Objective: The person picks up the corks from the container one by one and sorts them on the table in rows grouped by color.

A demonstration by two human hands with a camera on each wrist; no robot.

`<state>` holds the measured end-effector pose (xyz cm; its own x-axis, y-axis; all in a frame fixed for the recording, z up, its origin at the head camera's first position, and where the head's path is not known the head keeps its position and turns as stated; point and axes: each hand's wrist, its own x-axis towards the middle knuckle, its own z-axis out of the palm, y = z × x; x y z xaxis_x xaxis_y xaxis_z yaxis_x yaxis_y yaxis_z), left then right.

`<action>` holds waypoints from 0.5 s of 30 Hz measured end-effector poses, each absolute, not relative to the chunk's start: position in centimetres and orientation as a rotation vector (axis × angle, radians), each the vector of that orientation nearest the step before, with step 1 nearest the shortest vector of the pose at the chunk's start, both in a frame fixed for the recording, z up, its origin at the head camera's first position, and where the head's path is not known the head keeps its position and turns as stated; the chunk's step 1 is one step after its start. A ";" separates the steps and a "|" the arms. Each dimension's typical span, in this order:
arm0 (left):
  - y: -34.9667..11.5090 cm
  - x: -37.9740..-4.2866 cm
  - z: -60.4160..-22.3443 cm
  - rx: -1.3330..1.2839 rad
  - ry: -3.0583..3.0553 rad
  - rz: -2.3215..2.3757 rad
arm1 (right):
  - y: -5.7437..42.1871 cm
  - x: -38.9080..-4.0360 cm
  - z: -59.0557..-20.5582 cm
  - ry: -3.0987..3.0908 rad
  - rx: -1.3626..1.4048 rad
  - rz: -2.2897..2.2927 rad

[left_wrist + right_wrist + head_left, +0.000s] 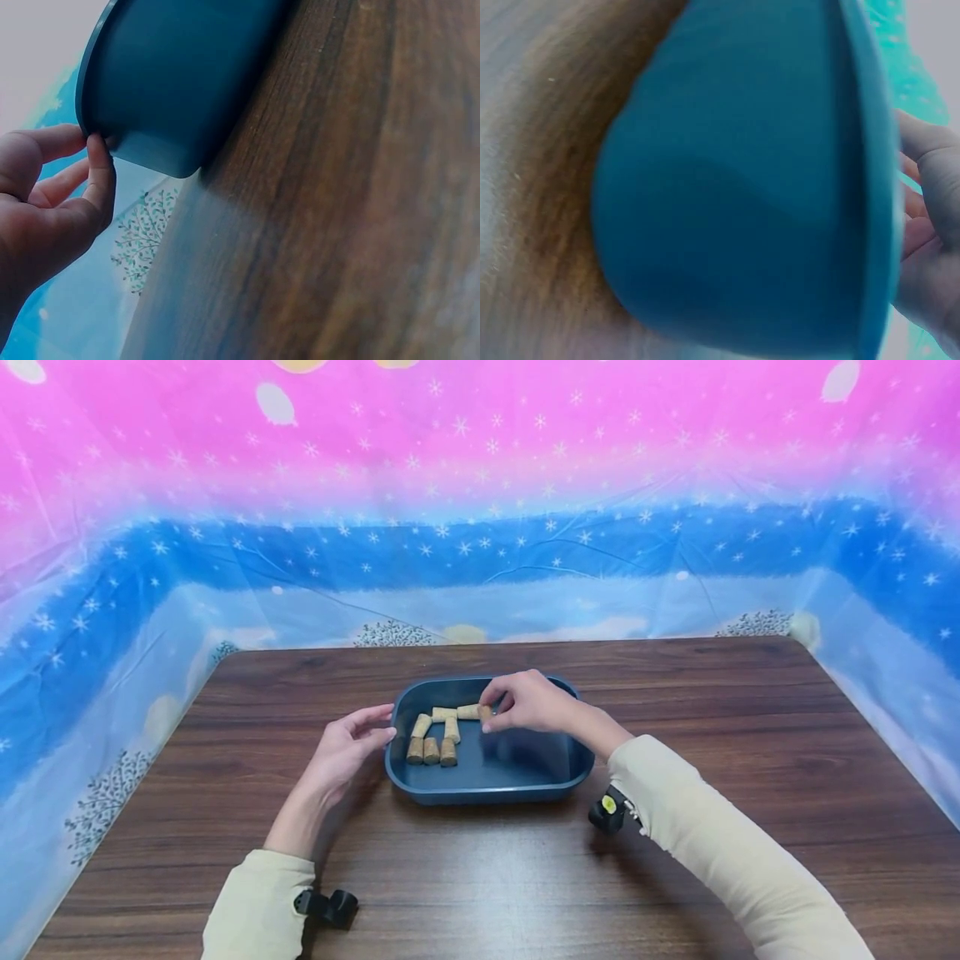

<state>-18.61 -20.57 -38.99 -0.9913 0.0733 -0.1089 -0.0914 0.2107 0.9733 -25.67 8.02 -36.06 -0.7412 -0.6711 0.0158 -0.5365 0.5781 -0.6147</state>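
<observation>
A dark blue oval tub [517, 766] with upright walls stands on the table, several corks inside it. My left hand [347, 752] holds the tub's left end, thumb and fingertips at the rim; the left wrist view shows these fingertips [99, 150] close up. Over the tub's far middle, my right hand [536, 702] pinches a brown cork [486, 713] between thumb and fingers. That cork is beside a pale cork [468, 712] lying along the far wall. In the right wrist view, the tub wall [735, 187] hides my right fingertips and the cork.
Three darker corks, the middle one [431, 751] among them, stand in a row at the tub's near left. More pale corks, such as one cork [452, 730], are placed behind them. A wooden table [480, 868] lies underneath; a patterned cloth [480, 543] hangs around its back and sides.
</observation>
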 end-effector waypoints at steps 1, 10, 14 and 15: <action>-20.6 -18.6 -39.0 -0.018 2.338 1.896 | 8.3 -25.8 -35.9 2.597 -0.997 -0.921; -20.6 -18.7 -39.2 -0.002 2.333 1.914 | 10.2 -26.3 -34.9 2.642 -0.858 -1.046; -20.6 -18.7 -39.2 -0.002 2.331 1.920 | 10.9 -26.4 -34.6 2.661 -0.816 -1.070; -20.6 -18.8 -39.2 -0.002 2.331 1.919 | 11.2 -26.4 -34.6 2.665 -0.807 -1.080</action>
